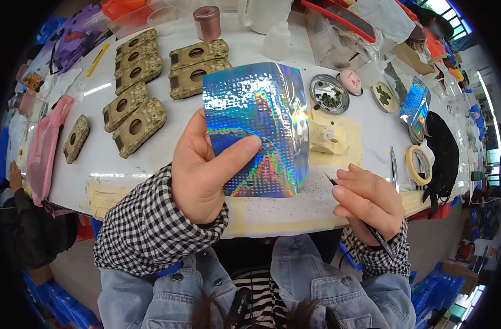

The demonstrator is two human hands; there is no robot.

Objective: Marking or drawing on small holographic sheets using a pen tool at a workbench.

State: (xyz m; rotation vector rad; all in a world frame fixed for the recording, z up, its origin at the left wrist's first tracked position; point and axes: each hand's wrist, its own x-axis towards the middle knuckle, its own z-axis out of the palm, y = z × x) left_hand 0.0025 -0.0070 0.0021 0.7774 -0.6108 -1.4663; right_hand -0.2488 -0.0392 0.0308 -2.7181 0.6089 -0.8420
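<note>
My left hand point(198, 175) grips a shiny holographic sheet point(250, 109) covered in rows of small squares, thumb pressed flat on its front. The sheet is held up over the table, facing me. To the right of it, my right hand point(371, 197) pinches slim black tweezers point(383, 241), whose fine tip points toward the sheet but stays apart from it. Beyond the sheet stand camouflage-painted model tank parts point(138, 126) with round holes, in two groups. A single smaller camouflage part point(76, 138) lies farther left.
Right of the sheet are a round metal dish point(314, 93) of dark green bits, a masking tape roll point(410, 164), silver tweezers point(393, 170) and black cloth point(443, 148). A pink basket point(46, 142) hangs over the left edge. A white bottle point(277, 43) and pink cup point(207, 24) stand behind.
</note>
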